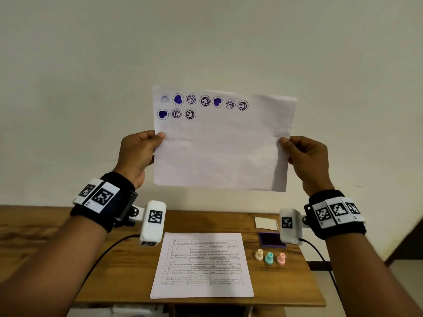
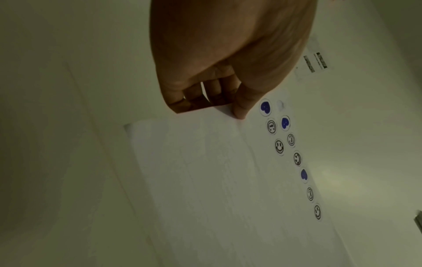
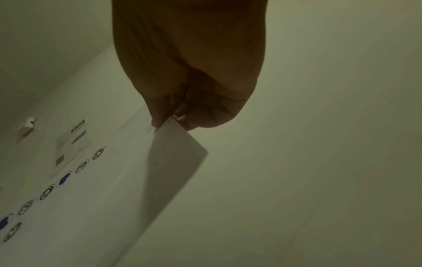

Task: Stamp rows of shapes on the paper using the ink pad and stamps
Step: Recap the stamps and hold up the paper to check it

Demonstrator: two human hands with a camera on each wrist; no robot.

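Head view, stamped paper: the stamped paper [image 1: 219, 145] is held upright in the middle of the frame, well above the table [image 1: 114, 259], its printed face towards the camera, I judge so the marks can be checked or shown.
Head view, rows: a top row of seven clear marks plus one faint smudge at its left end, and a second row of only three, so the task looks unfinished.
Head view, left hand: the left hand [image 1: 137, 154] pinches the sheet's left edge, thumb on the front.
Head view, right hand: the right hand [image 1: 309, 159] pinches the right edge likewise; a grip at each side keeps the thin sheet flat.
Head view, tools: the ink pad [image 1: 271, 239] lies open at lower right, partly hidden by the right wrist camera; just below it the three stamps [image 1: 270, 258] stand in a line, cream, teal and pink, untouched and in easy reach.
Head view, other paper: a printed sheet [image 1: 201, 266] lies flat at lower centre, probably as an underlay, and a small pale card [image 1: 266, 223] lies above the pad.
Left wrist view: the thumb lies on the front, the curled fingers [image 2: 194, 94] behind the edge; marks run down the right of the frame.
Right wrist view: the fingertips [image 3: 160, 119] nip the sheet's edge in mid frame; the corner below them hangs free, marks at lower left.
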